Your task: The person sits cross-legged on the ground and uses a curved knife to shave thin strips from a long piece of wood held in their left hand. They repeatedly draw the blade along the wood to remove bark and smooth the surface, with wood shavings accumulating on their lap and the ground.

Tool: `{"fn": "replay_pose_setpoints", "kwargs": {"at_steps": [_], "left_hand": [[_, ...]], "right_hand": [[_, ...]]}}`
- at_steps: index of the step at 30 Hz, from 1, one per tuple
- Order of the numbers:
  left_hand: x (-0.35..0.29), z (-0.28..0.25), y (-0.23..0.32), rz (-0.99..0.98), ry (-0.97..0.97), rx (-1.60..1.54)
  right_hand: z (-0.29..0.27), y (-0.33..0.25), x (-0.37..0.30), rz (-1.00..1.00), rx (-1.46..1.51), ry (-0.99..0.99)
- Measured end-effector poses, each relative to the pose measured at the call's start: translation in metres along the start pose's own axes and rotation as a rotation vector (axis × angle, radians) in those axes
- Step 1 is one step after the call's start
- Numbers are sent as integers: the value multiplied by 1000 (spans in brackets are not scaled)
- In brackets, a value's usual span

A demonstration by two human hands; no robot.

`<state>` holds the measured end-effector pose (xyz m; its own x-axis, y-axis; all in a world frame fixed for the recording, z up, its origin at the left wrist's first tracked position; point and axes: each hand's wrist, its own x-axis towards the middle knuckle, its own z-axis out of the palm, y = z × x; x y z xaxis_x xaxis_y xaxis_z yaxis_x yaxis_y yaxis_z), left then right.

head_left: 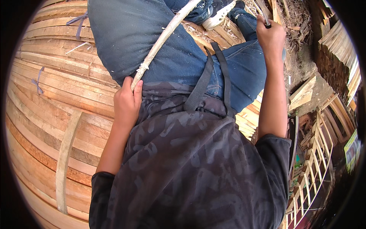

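Note:
My left hand (129, 98) is closed around the lower end of a long, pale, peeled stick (162, 40). The stick slants up and to the right across my jeans, with a rough knot low on it, and its far end runs out of view at the top. Farther right, over my right knee, my right hand (271, 40) is closed in a fist on a tool with a thin, curved metal blade (263, 9) and a black part beside the fingers. The handle is mostly hidden in the fist, and the tool's upper end leaves the frame.
Stacked wooden planks (57, 95) fill the left side, some tied with purple strips; a loose batten (68, 164) lies across them. A white perforated shoe (220, 16) shows ahead among wood shavings. Stacked wood (341, 45) and a slatted wooden frame (314, 171) stand at right.

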<state>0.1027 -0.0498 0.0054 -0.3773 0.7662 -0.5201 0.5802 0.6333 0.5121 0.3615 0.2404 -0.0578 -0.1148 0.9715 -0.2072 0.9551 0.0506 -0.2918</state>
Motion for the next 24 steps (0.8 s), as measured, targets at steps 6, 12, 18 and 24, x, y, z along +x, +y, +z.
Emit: {"fn": "replay_pose_setpoints", "kwargs": {"at_steps": [6, 12, 18, 24], "left_hand": [[7, 1, -2, 43, -21, 19], [14, 0, 16, 7, 31, -61], [14, -1, 15, 22, 54, -24], [10, 3, 7, 21, 22, -50]], "right_hand": [[15, -67, -21, -309, -87, 19], [20, -77, 40, -186, -62, 131], [31, -69, 24, -332, -188, 98], [-4, -61, 37, -361, -349, 53]]}}
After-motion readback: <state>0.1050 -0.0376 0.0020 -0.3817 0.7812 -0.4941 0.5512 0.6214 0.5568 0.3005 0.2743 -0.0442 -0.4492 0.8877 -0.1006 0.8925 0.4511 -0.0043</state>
